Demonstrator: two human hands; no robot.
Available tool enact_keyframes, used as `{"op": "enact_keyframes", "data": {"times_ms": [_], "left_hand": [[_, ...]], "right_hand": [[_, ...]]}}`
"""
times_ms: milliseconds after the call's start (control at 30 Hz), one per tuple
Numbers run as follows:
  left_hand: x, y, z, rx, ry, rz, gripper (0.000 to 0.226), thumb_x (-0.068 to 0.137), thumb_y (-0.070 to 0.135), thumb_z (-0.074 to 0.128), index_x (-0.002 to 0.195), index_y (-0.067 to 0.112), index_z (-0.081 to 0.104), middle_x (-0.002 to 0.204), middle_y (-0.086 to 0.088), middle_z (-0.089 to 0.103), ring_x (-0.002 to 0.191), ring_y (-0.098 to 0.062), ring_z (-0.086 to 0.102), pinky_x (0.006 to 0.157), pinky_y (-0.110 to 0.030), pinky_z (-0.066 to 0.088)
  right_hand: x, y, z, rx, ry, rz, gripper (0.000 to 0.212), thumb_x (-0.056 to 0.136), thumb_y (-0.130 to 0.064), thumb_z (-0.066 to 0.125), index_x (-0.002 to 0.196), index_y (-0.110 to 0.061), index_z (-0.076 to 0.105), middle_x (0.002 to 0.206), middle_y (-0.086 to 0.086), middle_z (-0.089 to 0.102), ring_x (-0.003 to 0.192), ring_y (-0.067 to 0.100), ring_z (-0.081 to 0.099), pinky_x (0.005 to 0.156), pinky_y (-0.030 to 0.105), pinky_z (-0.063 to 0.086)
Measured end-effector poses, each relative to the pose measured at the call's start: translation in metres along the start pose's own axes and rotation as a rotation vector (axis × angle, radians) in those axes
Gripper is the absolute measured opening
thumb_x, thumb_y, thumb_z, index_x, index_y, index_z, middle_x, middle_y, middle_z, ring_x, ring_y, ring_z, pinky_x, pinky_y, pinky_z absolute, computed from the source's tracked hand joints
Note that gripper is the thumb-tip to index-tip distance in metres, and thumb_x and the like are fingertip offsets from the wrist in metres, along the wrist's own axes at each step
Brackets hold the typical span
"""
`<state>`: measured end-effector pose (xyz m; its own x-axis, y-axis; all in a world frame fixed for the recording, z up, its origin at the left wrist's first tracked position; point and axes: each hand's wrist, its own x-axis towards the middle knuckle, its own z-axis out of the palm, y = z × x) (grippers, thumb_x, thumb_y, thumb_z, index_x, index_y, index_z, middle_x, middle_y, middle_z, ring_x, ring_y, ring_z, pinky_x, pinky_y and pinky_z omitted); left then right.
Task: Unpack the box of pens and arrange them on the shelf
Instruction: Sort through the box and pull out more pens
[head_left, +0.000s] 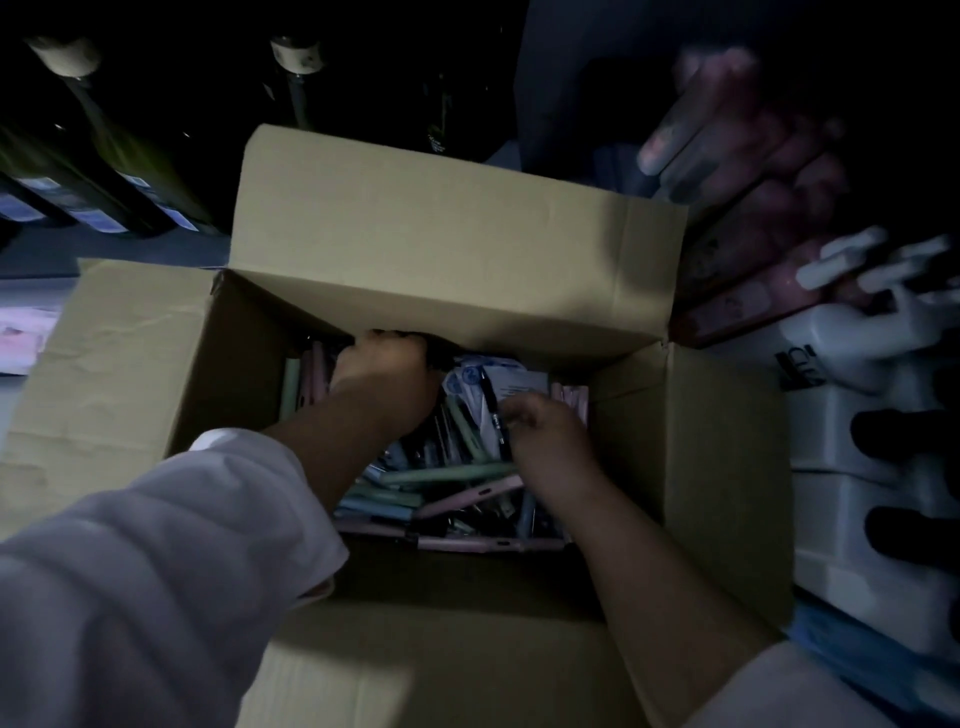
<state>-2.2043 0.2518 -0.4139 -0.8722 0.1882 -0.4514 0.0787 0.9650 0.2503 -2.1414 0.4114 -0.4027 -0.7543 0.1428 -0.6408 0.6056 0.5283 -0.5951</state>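
Down in box (691, 441), right hand (551, 442) pinching black pen (492, 408), axis near-to-far, left hand (385, 378) curled, hold unclear.

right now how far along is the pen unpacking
Early. The cardboard box is open. Both hands are inside: the right hand pinches a black pen, the left hand reaches to the far side, its grip hidden. Many pens fill the box, so nearly everything is left.
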Motion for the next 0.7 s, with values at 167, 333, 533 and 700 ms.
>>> {"op": "enact_keyframes", "data": {"times_ms": [167, 333, 533, 700], "left_hand": [[0.014, 0.013, 0.019, -0.464, -0.088, -0.087, 0.012, 0.086, 0.006, 0.056, 0.092, -0.003, 0.059, 0.083, -0.015, 0.057, 0.084, -0.034, 0.058, 0.052, -0.025, 0.035], [0.018, 0.022, 0.028, -0.953, -0.029, -0.416, 0.019, 0.076, 0.008, 0.067, 0.092, -0.001, 0.063, 0.079, -0.011, 0.063, 0.069, -0.022, 0.059, 0.052, -0.020, 0.041], [0.020, 0.034, 0.025, -1.239, -0.208, -0.593, 0.025, 0.079, 0.006, 0.068, 0.102, -0.002, 0.063, 0.071, -0.009, 0.058, 0.054, -0.018, 0.052, 0.043, -0.018, 0.038], [0.026, 0.039, 0.032, -1.128, -0.255, -0.532, 0.031, 0.077, 0.010, 0.073, 0.104, 0.002, 0.061, 0.100, -0.012, 0.063, 0.083, -0.024, 0.061, 0.068, -0.026, 0.052]], "right_hand": [[0.015, 0.006, -0.010, 0.088, 0.238, 0.150, 0.036, 0.095, -0.006, 0.049, 0.130, -0.011, 0.053, 0.128, 0.010, 0.056, 0.098, 0.019, 0.052, 0.076, 0.022, 0.037], [0.020, 0.009, 0.000, 0.122, 0.221, 0.196, 0.041, 0.094, -0.002, 0.043, 0.133, -0.010, 0.050, 0.132, 0.012, 0.054, 0.112, 0.027, 0.055, 0.079, 0.021, 0.035], [0.025, 0.011, 0.000, 0.038, 0.078, 0.207, 0.036, 0.092, 0.002, 0.039, 0.125, -0.004, 0.053, 0.142, 0.014, 0.042, 0.125, 0.028, 0.046, 0.080, 0.017, 0.031], [0.033, 0.018, 0.006, 0.064, 0.100, 0.246, 0.039, 0.090, 0.003, 0.040, 0.064, -0.022, 0.027, 0.109, 0.008, 0.044, 0.103, 0.017, 0.044, 0.066, 0.014, 0.026]]}}
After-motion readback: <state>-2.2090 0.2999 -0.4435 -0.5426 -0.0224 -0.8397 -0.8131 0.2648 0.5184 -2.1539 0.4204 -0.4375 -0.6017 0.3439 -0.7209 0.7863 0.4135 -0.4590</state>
